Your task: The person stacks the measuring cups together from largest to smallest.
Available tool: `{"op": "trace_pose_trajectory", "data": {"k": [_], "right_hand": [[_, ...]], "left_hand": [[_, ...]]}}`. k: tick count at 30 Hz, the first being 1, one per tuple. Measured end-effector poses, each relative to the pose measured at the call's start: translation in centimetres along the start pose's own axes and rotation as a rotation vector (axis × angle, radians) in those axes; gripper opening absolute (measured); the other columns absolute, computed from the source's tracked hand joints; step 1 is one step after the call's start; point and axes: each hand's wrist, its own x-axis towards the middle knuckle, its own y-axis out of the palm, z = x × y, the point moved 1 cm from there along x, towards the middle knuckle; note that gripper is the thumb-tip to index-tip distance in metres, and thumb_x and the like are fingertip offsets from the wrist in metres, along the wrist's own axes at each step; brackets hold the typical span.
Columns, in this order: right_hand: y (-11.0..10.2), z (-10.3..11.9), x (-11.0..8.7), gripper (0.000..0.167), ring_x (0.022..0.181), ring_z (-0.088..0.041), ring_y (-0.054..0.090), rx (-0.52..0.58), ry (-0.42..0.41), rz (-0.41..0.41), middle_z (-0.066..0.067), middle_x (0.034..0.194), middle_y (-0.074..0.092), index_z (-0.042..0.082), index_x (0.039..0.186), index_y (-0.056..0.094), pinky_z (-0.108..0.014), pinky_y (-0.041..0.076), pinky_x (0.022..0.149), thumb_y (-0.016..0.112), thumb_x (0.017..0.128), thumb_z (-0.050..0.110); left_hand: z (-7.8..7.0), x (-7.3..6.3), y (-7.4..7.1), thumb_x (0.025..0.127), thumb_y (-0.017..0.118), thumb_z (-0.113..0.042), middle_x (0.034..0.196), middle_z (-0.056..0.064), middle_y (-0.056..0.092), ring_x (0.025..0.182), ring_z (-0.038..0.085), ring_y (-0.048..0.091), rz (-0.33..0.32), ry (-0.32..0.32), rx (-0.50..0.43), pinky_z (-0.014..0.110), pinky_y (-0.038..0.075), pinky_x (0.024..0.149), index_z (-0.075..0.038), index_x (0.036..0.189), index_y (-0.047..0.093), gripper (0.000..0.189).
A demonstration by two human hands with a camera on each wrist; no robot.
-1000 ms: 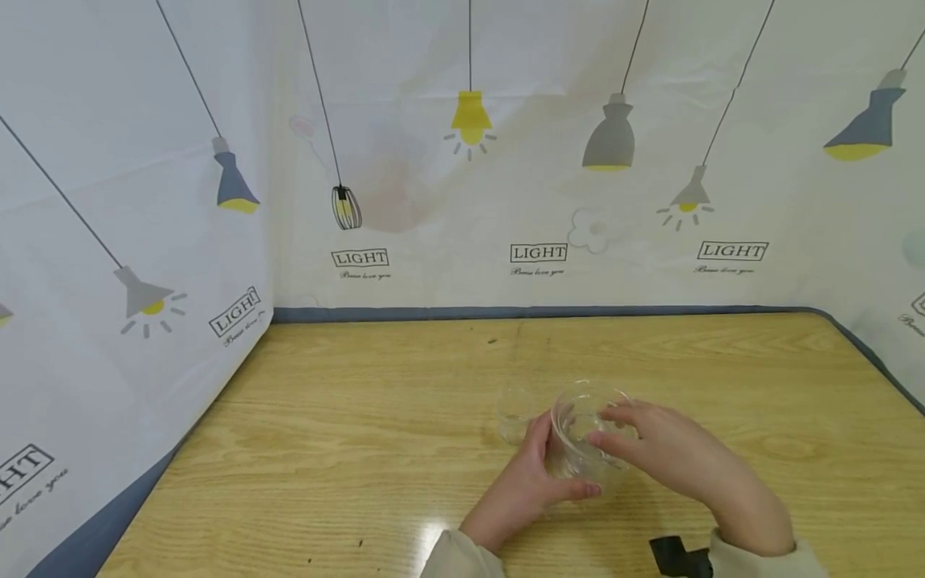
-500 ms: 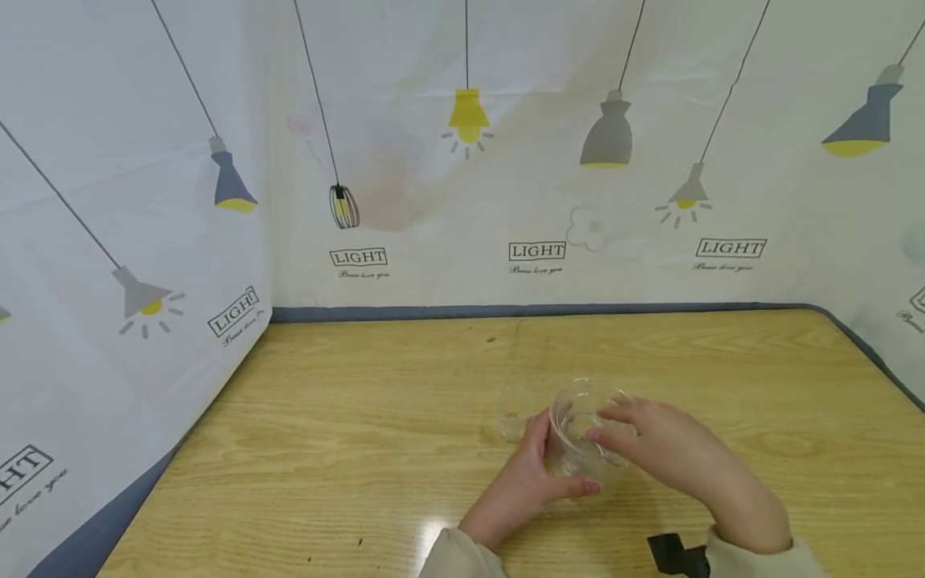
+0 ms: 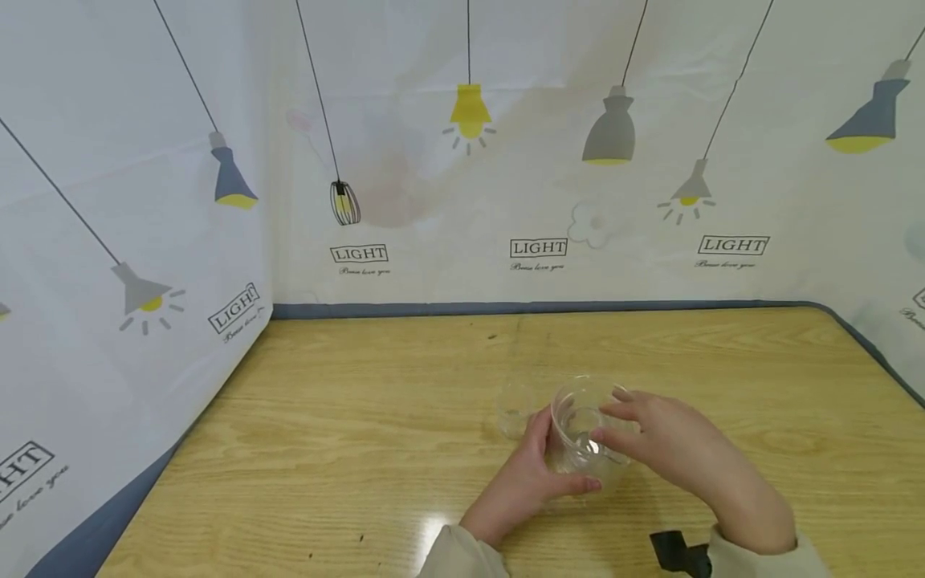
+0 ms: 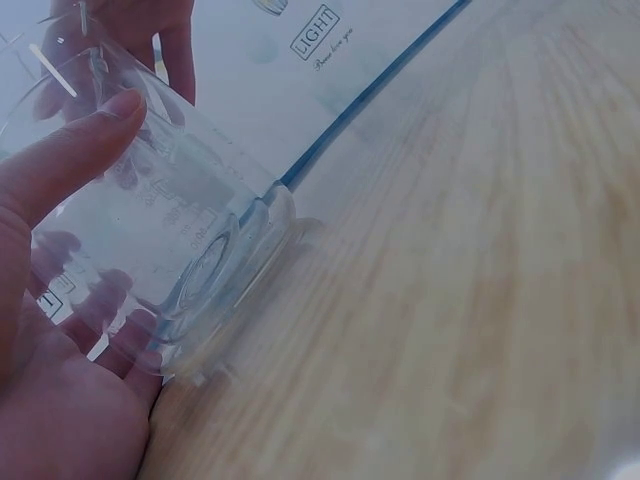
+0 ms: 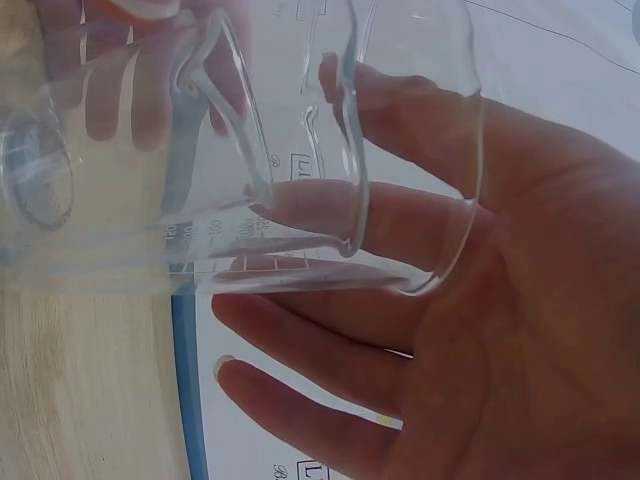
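My left hand [image 3: 531, 482] grips a clear beaker [image 3: 578, 470] from the left, thumb on the near side and fingers round the far side. The beaker is tilted just above the table, its mouth toward my right hand. In the right wrist view, smaller clear beakers sit nested inside it; the innermost beaker [image 5: 110, 190] lies deepest, and printed scale marks show on the glass. My right hand [image 3: 675, 445] is at the mouth, with thumb and forefinger reaching inside the rim and spread apart. Its other fingers [image 5: 300, 400] lie outside, loosely extended.
A faint clear vessel [image 3: 515, 409] stands on the wooden table [image 3: 361, 417] just behind my left hand; its kind is hard to tell. A black strap [image 3: 679, 554] hangs by the right sleeve. Lamp-printed cloth [image 3: 433, 193] walls the table's back and sides.
My right fingers have lifted very slightly at the beaker's mouth. The left hand keeps its grip in the same place.
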Motion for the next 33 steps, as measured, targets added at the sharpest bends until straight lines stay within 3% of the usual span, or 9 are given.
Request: {"op": "trace_pose_trajectory", "data": {"k": [18,26,33], "right_hand": [[-0.14,-0.13,-0.08,0.066,0.115,-0.040,0.042,0.009,-0.004,-0.024,-0.016,0.127,0.049,0.007,0.116,0.060,-0.056,0.034,0.088,0.050,0.079,0.061],[-0.04,-0.09,0.04,0.056,0.112,-0.039,0.045,0.008,0.005,-0.015,-0.018,0.123,0.051,0.007,0.111,0.063,-0.056,0.035,0.087,0.054,0.081,0.052],[-0.03,-0.31,0.07,0.064,0.111,-0.037,0.047,0.013,0.017,0.015,-0.017,0.120,0.054,0.007,0.113,0.062,-0.055,0.036,0.086,0.046,0.082,0.061]], "left_hand": [[0.14,0.04,0.04,0.066,0.079,-0.030,0.130,-0.021,0.031,0.121,0.005,0.033,-0.002,-0.006,-0.015,0.034,0.029,0.099,-0.046,0.132,0.023,0.088],[0.01,-0.07,-0.04,0.066,0.078,-0.035,0.132,-0.019,0.029,0.121,0.007,0.033,0.001,-0.007,0.032,0.037,0.030,0.098,-0.042,0.136,0.021,0.090],[-0.11,-0.08,0.00,0.066,0.078,-0.034,0.132,-0.021,0.029,0.122,0.007,0.031,-0.002,-0.012,0.021,0.038,0.028,0.099,-0.042,0.136,0.022,0.090]]}}
